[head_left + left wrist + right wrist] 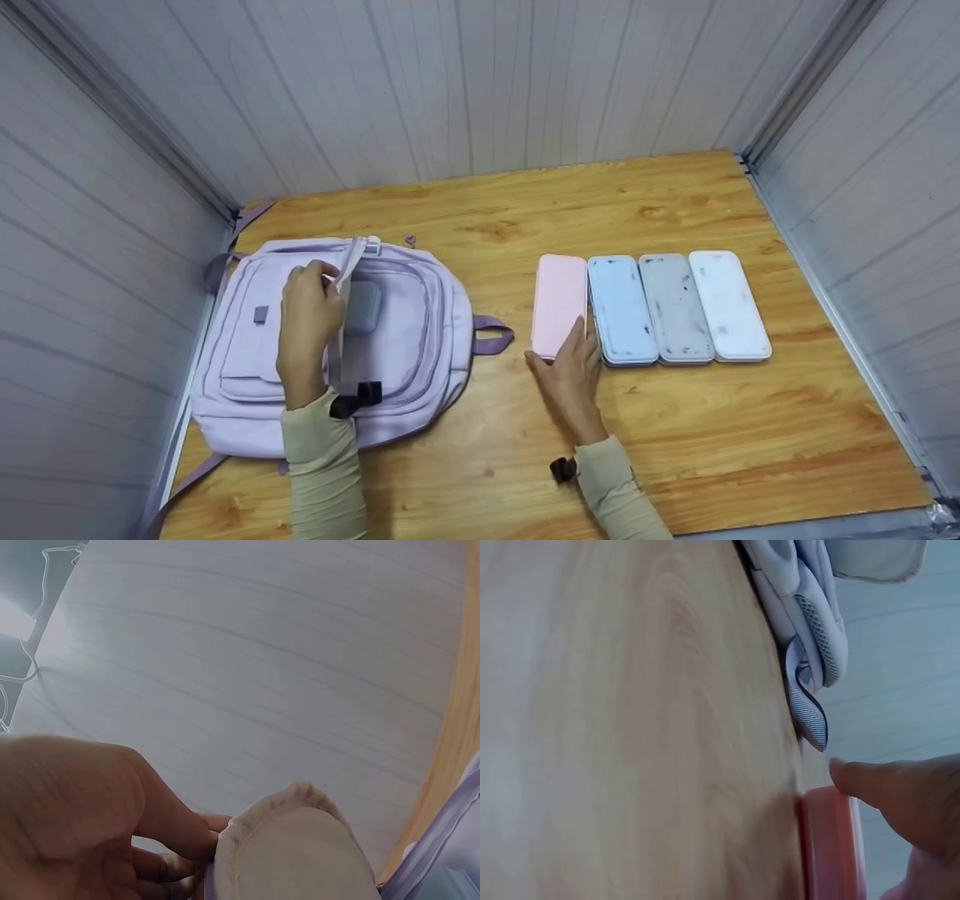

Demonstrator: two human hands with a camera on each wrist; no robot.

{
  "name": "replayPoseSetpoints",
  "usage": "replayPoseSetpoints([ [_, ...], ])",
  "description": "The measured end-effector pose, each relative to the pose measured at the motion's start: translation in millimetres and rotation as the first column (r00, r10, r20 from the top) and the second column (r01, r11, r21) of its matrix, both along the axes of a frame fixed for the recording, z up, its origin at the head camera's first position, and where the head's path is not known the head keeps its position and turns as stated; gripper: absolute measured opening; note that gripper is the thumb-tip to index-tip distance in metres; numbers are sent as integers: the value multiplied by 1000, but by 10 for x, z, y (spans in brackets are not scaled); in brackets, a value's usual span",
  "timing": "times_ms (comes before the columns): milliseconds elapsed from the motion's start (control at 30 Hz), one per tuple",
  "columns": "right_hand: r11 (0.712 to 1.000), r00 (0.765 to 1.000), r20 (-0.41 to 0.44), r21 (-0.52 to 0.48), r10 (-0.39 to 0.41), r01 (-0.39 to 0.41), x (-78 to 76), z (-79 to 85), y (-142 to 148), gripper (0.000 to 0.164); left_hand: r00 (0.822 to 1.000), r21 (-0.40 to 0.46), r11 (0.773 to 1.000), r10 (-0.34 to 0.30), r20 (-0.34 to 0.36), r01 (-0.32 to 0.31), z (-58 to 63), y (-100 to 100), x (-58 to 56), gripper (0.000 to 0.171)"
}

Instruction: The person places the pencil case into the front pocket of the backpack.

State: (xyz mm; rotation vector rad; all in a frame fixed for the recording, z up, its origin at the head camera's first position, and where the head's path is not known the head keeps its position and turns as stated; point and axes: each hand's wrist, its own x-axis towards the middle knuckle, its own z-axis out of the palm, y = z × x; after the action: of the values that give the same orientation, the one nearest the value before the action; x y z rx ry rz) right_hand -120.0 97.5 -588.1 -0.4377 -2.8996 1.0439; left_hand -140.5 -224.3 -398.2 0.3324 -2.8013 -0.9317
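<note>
A lilac backpack [442,352] lies on the wooden table at the left with its front compartment unzipped. My left hand [309,322] pinches the edge of the raised compartment flap [300,855], whose pale lining shows in the left wrist view. Inside the compartment lies a grey case [364,307], partly hidden by the flap. A pink pencil case [559,300] is the leftmost of a row at the right. Its near end sits in the grip of my right hand [574,379], the thumb at the left side and the fingers along the right.
Right of the pink case lie a light blue case [622,311], a grey case [676,307] and a white case [729,304], side by side. A strap loop [493,335] sticks out from the backpack toward them. Panelled walls [495,82] enclose the table.
</note>
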Motion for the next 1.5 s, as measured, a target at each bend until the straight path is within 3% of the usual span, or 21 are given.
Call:
replayPoseSetpoints([
  [367, 999, 996, -74, -7, -51, 51, -4, -102, -35, 114, 1000, -4, 1000, -2, 0, 2, -13, -8, -7, 24],
  [733, 985, 962, -247, -152, -118, 81, 14, -185, 43, 108, 1000, -10, 1000, 0, -20, 0, -22, -3, 6, 23],
  [967, 978, 957, -260, -194, -130, 80, 39, -163, 101, 103, 1000, -10, 1000, -2, -16, 2, -24, 7, -5, 24],
  [1200, 974, 937, -321, -216, -135, 66, 40, -119, 152, 100, 1000, -8, 1000, -5, -3, 5, -25, 7, -17, 24],
  [1500, 963, 928, -355, -269, -112, 14, 17, -47, 229, 97, 1000, -12, 1000, -4, 12, 4, -10, 19, -12, 24],
])
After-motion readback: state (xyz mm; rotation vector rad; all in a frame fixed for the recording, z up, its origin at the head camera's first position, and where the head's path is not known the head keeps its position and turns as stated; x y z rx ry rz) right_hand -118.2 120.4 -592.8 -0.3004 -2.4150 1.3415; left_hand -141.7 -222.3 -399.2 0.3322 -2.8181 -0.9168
